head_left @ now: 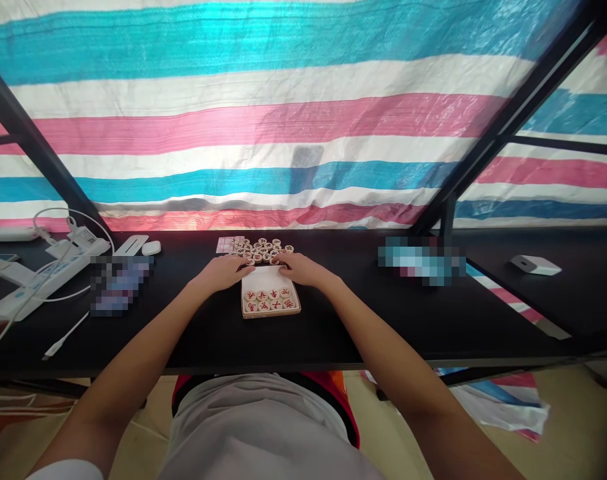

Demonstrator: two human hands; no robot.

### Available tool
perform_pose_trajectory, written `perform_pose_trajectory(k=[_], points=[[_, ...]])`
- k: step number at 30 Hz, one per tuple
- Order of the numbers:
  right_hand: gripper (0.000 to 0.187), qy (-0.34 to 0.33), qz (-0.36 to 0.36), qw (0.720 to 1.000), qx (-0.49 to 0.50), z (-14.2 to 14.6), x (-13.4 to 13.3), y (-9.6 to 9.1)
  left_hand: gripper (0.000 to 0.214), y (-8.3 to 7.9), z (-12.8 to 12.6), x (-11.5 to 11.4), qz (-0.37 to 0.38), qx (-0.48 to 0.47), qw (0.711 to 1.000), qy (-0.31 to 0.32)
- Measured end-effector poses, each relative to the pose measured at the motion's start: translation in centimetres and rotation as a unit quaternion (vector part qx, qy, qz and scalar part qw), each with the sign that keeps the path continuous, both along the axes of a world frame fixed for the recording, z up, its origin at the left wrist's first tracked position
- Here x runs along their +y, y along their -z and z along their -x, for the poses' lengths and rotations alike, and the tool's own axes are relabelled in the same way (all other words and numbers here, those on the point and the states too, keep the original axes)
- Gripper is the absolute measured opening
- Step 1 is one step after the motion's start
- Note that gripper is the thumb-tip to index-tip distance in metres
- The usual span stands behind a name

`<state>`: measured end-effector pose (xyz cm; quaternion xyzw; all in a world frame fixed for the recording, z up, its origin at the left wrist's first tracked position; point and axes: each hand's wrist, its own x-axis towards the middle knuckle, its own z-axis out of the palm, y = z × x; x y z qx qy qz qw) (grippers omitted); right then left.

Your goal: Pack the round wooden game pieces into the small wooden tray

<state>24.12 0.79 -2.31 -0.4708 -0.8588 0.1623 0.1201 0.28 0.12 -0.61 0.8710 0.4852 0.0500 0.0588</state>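
Observation:
A shallow open box (266, 280) stands on the black table in front of me. Two rows of round Chinese chess pieces (275, 306) with red characters fill its near half; its far half shows bare white bottom. Just behind the box lies a loose cluster of more Chinese chess pieces (262, 244), several with dark characters. My left hand (225, 272) is at the box's far left corner, thumb and fingertips closed around a piece at the cluster's near edge. Mirroring it on the right, my right hand (306, 269) pinches another piece at the cluster's near edge.
A folded paper board (226, 245) with red lines lies left of the cluster. Further left are a white power strip (53, 280), cables and a blurred item (121, 287). Another blurred item (418, 261) lies right. A white box-shaped device (535, 265) sits far right. Striped sheeting (283, 120) hangs behind.

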Motion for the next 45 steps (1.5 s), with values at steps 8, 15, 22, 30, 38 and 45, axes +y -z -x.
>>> perform_pose_trajectory(k=[8, 15, 22, 30, 38, 45], points=[[0.036, 0.000, -0.002, 1.000, 0.003, -0.1, 0.1, 0.0, 0.036, -0.6, 0.0, -0.5, -0.061, -0.090, 0.988, 0.112], [0.037, -0.003, -0.003, 1.000, 0.003, -0.1, 0.0, 0.0, 0.038, -1.4, -0.7, -1.6, 0.057, -0.065, 0.982, 0.170], [0.037, 0.002, -0.003, 1.000, 0.004, -0.1, 0.1, 0.0, 0.039, -1.7, -0.9, -1.8, 0.114, -0.026, 0.980, 0.164], [0.036, 0.005, 0.003, 1.000, -0.002, 0.0, 0.0, -0.1, 0.029, -0.8, -0.9, -1.3, 0.087, -0.054, 0.983, 0.150], [0.037, 0.003, 0.001, 1.000, 0.000, -0.1, 0.1, 0.1, 0.036, -1.3, -0.3, -1.2, 0.101, -0.053, 0.985, 0.130], [0.026, -0.004, -0.004, 1.000, 0.003, -0.3, 0.2, 0.1, 0.027, -1.6, -0.4, -1.1, 0.092, -0.108, 0.982, 0.127]])
